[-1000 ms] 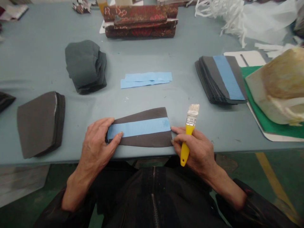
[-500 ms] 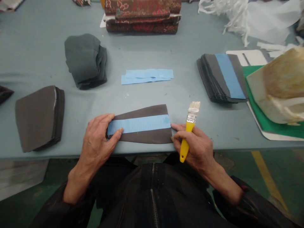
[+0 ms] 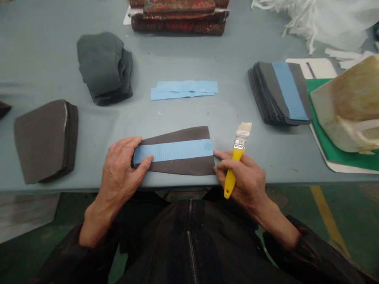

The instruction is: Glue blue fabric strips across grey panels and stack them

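A tapered dark grey panel (image 3: 180, 168) with a blue ribbed strip (image 3: 174, 151) along its middle lies at the table's front edge. My left hand (image 3: 121, 167) grips its narrow left end, thumb on the strip and fingers along the far edge. In my right hand (image 3: 244, 177) is a paintbrush (image 3: 233, 167) with a yellow handle, its pale bristles pointing up and away from me. The fingertips of that hand touch the panel's wide right end. Beyond the panel lie a few loose blue strips (image 3: 183, 90).
On the left stand a stack of dark panels (image 3: 41, 142) and a folded grey-green pile (image 3: 102, 67). To the right are a stack of strip-topped panels (image 3: 280, 92) and a stained pale container (image 3: 349, 106) on a green sheet (image 3: 321, 118). A patterned bundle (image 3: 179, 25) sits at the back.
The view has shifted slightly, so the things on the table appear a little higher. Both hands keep the same hold, and the panel and brush show no clear movement.
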A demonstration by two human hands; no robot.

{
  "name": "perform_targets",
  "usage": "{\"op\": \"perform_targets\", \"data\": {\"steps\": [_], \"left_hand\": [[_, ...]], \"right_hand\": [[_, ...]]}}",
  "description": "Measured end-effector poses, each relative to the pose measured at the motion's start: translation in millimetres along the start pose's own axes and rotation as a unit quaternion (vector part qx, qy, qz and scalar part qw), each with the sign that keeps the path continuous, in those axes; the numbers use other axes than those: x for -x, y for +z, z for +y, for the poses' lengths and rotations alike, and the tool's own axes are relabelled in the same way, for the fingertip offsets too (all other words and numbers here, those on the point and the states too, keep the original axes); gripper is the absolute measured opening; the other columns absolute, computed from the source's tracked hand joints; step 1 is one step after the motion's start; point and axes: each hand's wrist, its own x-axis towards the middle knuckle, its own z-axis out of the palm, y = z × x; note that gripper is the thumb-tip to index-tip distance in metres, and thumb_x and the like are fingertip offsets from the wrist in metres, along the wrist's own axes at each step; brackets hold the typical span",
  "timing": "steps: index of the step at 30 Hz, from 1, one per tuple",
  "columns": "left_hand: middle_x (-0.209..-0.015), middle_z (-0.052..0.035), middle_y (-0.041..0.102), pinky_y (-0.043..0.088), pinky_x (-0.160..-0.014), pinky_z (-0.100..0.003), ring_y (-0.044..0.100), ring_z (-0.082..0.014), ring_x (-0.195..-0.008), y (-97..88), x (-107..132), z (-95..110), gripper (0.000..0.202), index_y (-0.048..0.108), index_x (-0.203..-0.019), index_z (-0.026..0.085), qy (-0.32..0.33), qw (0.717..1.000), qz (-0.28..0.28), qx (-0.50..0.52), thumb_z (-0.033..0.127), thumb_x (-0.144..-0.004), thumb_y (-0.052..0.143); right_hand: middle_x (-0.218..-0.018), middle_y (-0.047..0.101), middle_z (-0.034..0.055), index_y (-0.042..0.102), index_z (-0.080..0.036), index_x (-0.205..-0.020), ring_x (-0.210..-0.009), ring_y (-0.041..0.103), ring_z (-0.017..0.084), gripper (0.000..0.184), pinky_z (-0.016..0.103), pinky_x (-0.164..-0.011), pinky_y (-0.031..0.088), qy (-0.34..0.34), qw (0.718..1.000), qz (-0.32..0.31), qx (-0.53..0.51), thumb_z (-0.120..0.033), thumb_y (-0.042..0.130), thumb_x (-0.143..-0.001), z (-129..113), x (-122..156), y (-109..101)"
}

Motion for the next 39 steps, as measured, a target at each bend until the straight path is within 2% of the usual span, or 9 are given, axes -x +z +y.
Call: {"op": "perform_targets", "data": {"steps": [9, 15, 19, 27, 31, 33, 35, 37, 39], "left_hand": [[-0.138, -0.0174, 0.072, 0.052, -0.116, -0.056, 0.066, -0.0367, -0.132, -3.2, -1.5, 2.9, 0.055, 0.065, -0.142, 0.016, -0.028, 1.0, -0.007, 0.005, 0.056, -0.106, 0.056], [-0.132, -0.0154, 0.073, 0.052, -0.113, -0.064, 0.067, -0.0414, -0.125, -8.0, -1.9, 2.8, 0.054, 0.064, -0.14, 0.024, -0.039, 0.999, -0.02, -0.005, 0.063, -0.104, 0.052], [-0.125, -0.0179, 0.074, 0.052, -0.108, -0.067, 0.067, -0.0447, -0.118, -5.2, 6.7, 7.3, 0.056, 0.067, -0.132, 0.02, -0.039, 0.999, 0.005, -0.03, 0.064, -0.104, 0.05], [-0.117, -0.0178, 0.076, 0.053, -0.097, -0.062, 0.067, -0.0422, -0.109, -5.9, 33.5, 26.3, 0.039, 0.069, -0.129, 0.022, -0.046, 0.997, 0.032, -0.051, 0.051, -0.105, 0.057], [-0.107, -0.01, 0.077, 0.054, -0.094, -0.052, 0.07, -0.0322, -0.1, -10.6, 57.5, 41.3, 0.022, 0.069, -0.123, 0.025, -0.057, 0.996, 0.065, -0.03, 0.036, -0.104, 0.064], [-0.103, -0.0052, 0.077, 0.055, -0.094, -0.045, 0.072, -0.0261, -0.097, -14.5, 73.6, 50.4, 0.016, 0.07, -0.119, 0.026, -0.095, 0.991, 0.098, 0.009, 0.03, -0.103, 0.066], [-0.105, -0.0034, 0.077, 0.057, -0.093, -0.04, 0.073, -0.0229, -0.098, -19.0, 89.6, 59.1, 0.015, 0.071, -0.116, 0.027, -0.194, 0.97, 0.138, 0.056, 0.031, -0.103, 0.067], [-0.109, -0.0035, 0.077, 0.06, -0.092, -0.038, 0.074, -0.0225, -0.099, -22.6, 102.3, 65.3, 0.021, 0.072, -0.116, 0.027, -0.34, 0.919, 0.166, 0.113, 0.042, -0.103, 0.068], [-0.113, -0.0047, 0.078, 0.062, -0.092, -0.038, 0.076, -0.0235, -0.099, -23.6, 109.9, 67.9, 0.037, 0.072, -0.117, 0.026, -0.461, 0.853, 0.155, 0.192, 0.056, -0.097, 0.072]], "right_hand": [[-0.125, 0.084, 0.0112, 0.063, -0.025, -0.101, -0.103, 0.084, 0.029, 0.019, 0.044, -0.086, 0.069, 0.001, 1.0, 0.005, 0.0, -0.007, 0.071, -0.099, -0.1, 0.1, 1.5], [-0.123, 0.085, 0.0126, 0.062, -0.024, -0.1, -0.103, 0.084, 0.028, 0.018, 0.044, -0.088, 0.071, 0.005, 1.0, 0.014, -0.007, -0.008, 0.068, -0.1, -2.3, -2.5, 2.1], [-0.123, 0.085, 0.011, 0.063, -0.026, -0.102, -0.103, 0.083, 0.026, 0.02, 0.045, -0.089, 0.071, 0.016, 1.0, 0.018, -0.01, -0.007, 0.068, -0.098, -4.4, -5.0, 2.4], [-0.126, 0.084, 0.0142, 0.062, -0.025, -0.106, -0.107, 0.082, 0.032, 0.016, 0.052, -0.088, 0.071, 0.048, 0.999, 0.011, -0.008, -0.014, 0.071, -0.099, -11.5, -3.3, 5.8], [-0.124, 0.084, 0.0139, 0.064, -0.025, -0.106, -0.109, 0.082, 0.033, 0.012, 0.053, -0.088, 0.071, 0.054, 0.998, 0.011, -0.009, -0.016, 0.071, -0.101, -11.6, -0.3, 7.3], [-0.124, 0.084, 0.0137, 0.065, -0.024, -0.106, -0.109, 0.082, 0.033, 0.011, 0.054, -0.088, 0.071, 0.055, 0.998, 0.012, -0.008, -0.018, 0.072, -0.101, -11.7, 0.4, 7.9], [-0.124, 0.084, 0.0139, 0.066, -0.024, -0.105, -0.109, 0.082, 0.033, 0.01, 0.054, -0.088, 0.07, 0.056, 0.998, 0.01, -0.008, -0.018, 0.073, -0.101, -12.0, 0.3, 8.3], [-0.124, 0.084, 0.0139, 0.065, -0.024, -0.105, -0.109, 0.082, 0.034, 0.009, 0.054, -0.087, 0.07, 0.058, 0.998, 0.007, -0.011, -0.018, 0.072, -0.101, -12.6, -0.6, 8.7], [-0.123, 0.084, 0.0135, 0.065, -0.024, -0.105, -0.108, 0.082, 0.034, 0.011, 0.054, -0.087, 0.07, 0.055, 0.998, 0.005, -0.013, -0.016, 0.071, -0.101, -13.1, -2.0, 9.1]]}}
